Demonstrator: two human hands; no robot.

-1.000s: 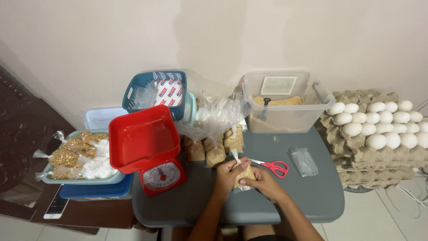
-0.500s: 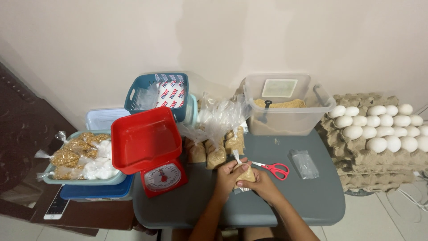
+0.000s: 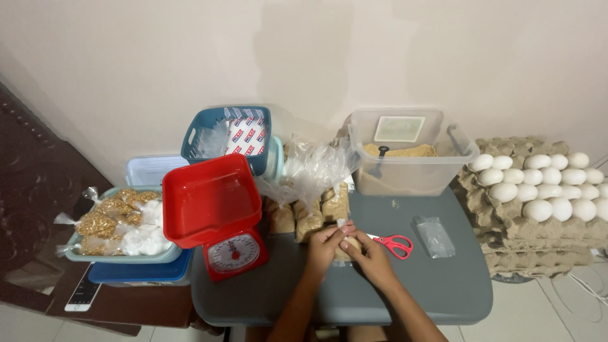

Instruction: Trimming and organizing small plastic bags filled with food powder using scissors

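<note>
Both your hands, left hand (image 3: 324, 244) and right hand (image 3: 368, 253), are clamped on a small filled bag (image 3: 348, 244) at frame centre over the tabletop (image 3: 443, 278); several filled bags (image 3: 308, 218) stand finished behind, this one's neck seemingly untied.

Both hands are meeting over a grey table (image 3: 443, 285): the left hand (image 3: 324, 244) and right hand (image 3: 367, 253) are pinching a small bag (image 3: 347, 242) of brown grains between them. Red scissors (image 3: 394, 243) are lying just beside the right hand. A red scale (image 3: 218, 215) is standing to the left, filled bags (image 3: 310, 215) behind, eggs (image 3: 544, 183) sitting far right.
</note>
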